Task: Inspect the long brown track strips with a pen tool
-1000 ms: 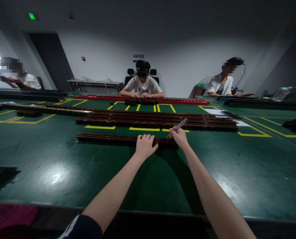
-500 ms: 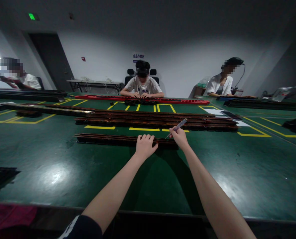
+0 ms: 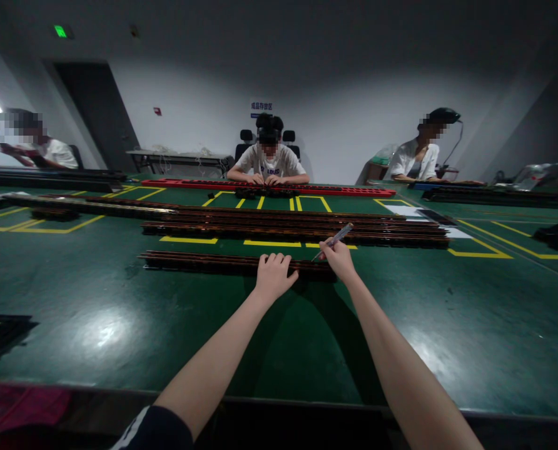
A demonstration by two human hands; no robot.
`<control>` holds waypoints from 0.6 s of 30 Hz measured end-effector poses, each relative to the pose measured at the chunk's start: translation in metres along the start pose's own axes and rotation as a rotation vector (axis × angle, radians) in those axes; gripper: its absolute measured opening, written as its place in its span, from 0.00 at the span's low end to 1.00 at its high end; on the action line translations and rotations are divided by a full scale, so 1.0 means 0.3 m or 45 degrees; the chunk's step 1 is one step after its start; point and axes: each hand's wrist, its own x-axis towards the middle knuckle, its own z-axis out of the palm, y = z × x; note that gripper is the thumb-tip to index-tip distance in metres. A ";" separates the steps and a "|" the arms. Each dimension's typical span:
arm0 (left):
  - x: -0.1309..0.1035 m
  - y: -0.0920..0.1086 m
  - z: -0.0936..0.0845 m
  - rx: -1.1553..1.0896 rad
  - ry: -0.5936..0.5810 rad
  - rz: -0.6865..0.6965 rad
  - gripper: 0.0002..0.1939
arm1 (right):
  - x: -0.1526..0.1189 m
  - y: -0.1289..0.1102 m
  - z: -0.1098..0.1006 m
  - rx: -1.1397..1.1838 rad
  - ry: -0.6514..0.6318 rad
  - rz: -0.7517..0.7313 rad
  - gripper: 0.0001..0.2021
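In the head view, your left hand point(image 3: 274, 275) lies over the short dark bundle point(image 3: 199, 260), fingers spread across it, though you cannot tell whether they grip it. Your right hand point(image 3: 338, 257) pinches a pen point(image 3: 343, 233), tip down at the bundle's right part. The bundle lies on the green table point(image 3: 96, 281), just nearer you than the longer stack of strips point(image 3: 283, 224).

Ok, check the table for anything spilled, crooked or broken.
Nothing stands out on the table. The short stack of strips under the left hand lies roughly parallel to the longer stack behind it; the right hand holds a pen. Fine damage would be too small to see.
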 end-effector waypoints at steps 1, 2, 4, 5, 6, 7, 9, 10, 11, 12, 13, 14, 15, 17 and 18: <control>0.000 -0.001 0.002 0.006 0.003 0.001 0.20 | 0.001 0.000 0.000 0.000 0.000 0.001 0.09; 0.000 -0.001 0.004 0.015 0.010 0.003 0.20 | 0.002 -0.001 0.000 0.001 0.001 0.002 0.09; 0.000 -0.002 0.008 0.030 0.024 0.007 0.20 | 0.003 -0.002 0.001 -0.003 0.006 0.003 0.10; 0.000 -0.003 0.009 0.035 0.031 0.010 0.20 | 0.004 -0.003 0.001 -0.006 0.010 0.003 0.10; 0.001 -0.003 0.010 0.037 0.036 0.012 0.20 | 0.004 -0.004 0.001 -0.010 0.014 0.003 0.10; 0.001 -0.003 0.011 0.036 0.037 0.013 0.20 | 0.004 -0.004 0.002 -0.012 0.017 0.004 0.10; 0.001 -0.003 0.011 0.029 0.033 0.013 0.20 | 0.002 -0.006 0.003 -0.007 0.015 0.007 0.10; 0.001 -0.004 0.011 0.024 0.031 0.012 0.20 | 0.001 -0.006 0.003 -0.002 0.018 0.008 0.10; 0.001 -0.004 0.011 0.019 0.030 0.012 0.20 | 0.000 -0.007 0.004 0.003 0.021 0.008 0.10; 0.001 -0.005 0.011 0.015 0.031 0.012 0.20 | -0.001 -0.007 0.005 0.008 0.024 0.007 0.10; 0.000 -0.005 0.011 0.011 0.032 0.014 0.19 | -0.002 -0.007 0.005 0.010 0.025 0.007 0.09; 0.000 -0.006 0.011 0.009 0.034 0.015 0.19 | -0.003 -0.007 0.005 0.011 0.021 0.006 0.10; -0.001 -0.006 0.012 0.008 0.035 0.015 0.19 | -0.004 -0.007 0.005 0.011 0.015 0.006 0.10; -0.001 -0.006 0.011 0.003 0.032 0.013 0.19 | -0.004 -0.007 0.004 0.009 0.001 0.011 0.10; -0.002 -0.005 0.011 -0.001 0.031 0.012 0.19 | -0.005 -0.009 0.003 0.007 0.000 0.016 0.10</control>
